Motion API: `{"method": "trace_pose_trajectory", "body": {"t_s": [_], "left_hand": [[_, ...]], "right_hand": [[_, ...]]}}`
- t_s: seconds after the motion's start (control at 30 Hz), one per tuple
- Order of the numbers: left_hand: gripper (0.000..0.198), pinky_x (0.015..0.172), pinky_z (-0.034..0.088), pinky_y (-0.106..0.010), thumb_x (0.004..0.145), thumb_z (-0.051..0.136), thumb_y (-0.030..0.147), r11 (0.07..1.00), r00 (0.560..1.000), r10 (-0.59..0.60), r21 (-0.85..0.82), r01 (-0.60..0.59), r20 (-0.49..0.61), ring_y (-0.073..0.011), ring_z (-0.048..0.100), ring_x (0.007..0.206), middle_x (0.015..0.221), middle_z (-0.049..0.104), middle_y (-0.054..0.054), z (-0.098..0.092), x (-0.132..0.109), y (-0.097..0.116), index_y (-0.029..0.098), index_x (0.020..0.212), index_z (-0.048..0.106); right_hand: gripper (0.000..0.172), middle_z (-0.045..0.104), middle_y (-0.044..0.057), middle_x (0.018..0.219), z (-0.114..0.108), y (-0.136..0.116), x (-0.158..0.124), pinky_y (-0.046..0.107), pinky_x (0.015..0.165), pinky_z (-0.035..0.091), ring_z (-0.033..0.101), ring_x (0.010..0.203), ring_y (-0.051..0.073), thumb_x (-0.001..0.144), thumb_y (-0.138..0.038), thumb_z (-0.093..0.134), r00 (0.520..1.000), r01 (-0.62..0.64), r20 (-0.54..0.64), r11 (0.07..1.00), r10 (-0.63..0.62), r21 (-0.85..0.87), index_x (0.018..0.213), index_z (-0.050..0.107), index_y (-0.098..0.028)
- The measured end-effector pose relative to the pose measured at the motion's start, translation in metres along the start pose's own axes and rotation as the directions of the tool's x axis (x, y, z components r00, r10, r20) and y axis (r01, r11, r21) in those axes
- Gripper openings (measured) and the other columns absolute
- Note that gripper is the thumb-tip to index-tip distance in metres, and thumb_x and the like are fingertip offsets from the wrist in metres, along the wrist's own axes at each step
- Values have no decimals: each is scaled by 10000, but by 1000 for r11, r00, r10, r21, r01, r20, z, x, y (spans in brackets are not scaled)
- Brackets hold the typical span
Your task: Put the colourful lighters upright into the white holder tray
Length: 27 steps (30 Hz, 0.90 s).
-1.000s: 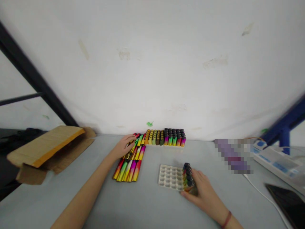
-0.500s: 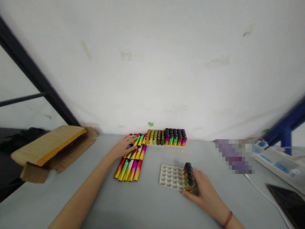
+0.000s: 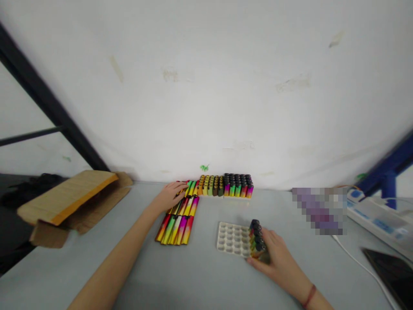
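Observation:
My left hand (image 3: 169, 194) rests on the far rows of shiny, multicoloured lighters (image 3: 176, 230) lying flat in several rows. Its fingers reach out over them, apart from the thumb; whether one is pinched underneath is hidden. To the right, a white tray (image 3: 232, 239) with rows of round hollows lies on the table. A column of black-topped lighters (image 3: 257, 237) stands in its right end. My right hand (image 3: 276, 258) wraps round that end, thumb at the near corner and fingers along the right side.
Against the wall stand gold-topped lighters (image 3: 210, 185) and a block of black-topped lighters (image 3: 238, 186). An open cardboard box (image 3: 74, 198) lies at the left. At the right are a power strip (image 3: 377, 219), a white cable (image 3: 358, 262) and a dark phone-like slab (image 3: 390, 275).
My left hand's fingers have drawn closer together and slid slightly back and left over the lying lighters. My right hand and the tray hold nearly the same place.

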<state>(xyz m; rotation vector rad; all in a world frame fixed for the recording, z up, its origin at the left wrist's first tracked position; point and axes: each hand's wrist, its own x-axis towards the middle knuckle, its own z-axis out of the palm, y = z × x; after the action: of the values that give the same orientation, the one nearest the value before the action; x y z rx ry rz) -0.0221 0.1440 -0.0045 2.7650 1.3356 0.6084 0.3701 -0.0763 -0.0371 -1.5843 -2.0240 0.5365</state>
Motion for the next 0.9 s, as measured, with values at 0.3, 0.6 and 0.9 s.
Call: {"method": "trace_pose_trajectory", "body": {"t_s": [0.3, 0.6, 0.9], "left_hand": [[415, 1087, 466, -471, 951, 398, 347, 1000, 997, -22, -6, 22, -71, -259, 598, 1193, 1262, 664, -136, 12, -2, 8, 177, 1169, 707], [430, 1008, 496, -434, 943, 335, 322, 920, 914, -372, 62, 386, -164, -273, 649, 1075, 1126, 723, -154, -1, -8, -10, 154, 1066, 712], [377, 810, 524, -310, 896, 436, 365, 809, 816, -577, 116, 576, -26, -251, 698, 928, 981, 765, -111, -5, -12, -17, 186, 1013, 746]], "right_hand": [[726, 654, 139, 1227, 1, -6, 0, 490, 991, 475, 603, 1124, 327, 794, -490, 689, 999, 1, -32, 1000, 0, 18, 1424, 487, -190], [735, 642, 150, 1252, -1, -4, 0, 489, 1012, 461, 591, 1147, 331, 809, -493, 685, 1000, -1, 10, 1000, 1, 12, 1442, 462, -191], [730, 657, 151, 1210, -1, -8, 0, 487, 983, 480, 607, 1102, 328, 791, -495, 686, 1000, -4, -29, 1000, 4, 12, 1415, 491, -170]]}}
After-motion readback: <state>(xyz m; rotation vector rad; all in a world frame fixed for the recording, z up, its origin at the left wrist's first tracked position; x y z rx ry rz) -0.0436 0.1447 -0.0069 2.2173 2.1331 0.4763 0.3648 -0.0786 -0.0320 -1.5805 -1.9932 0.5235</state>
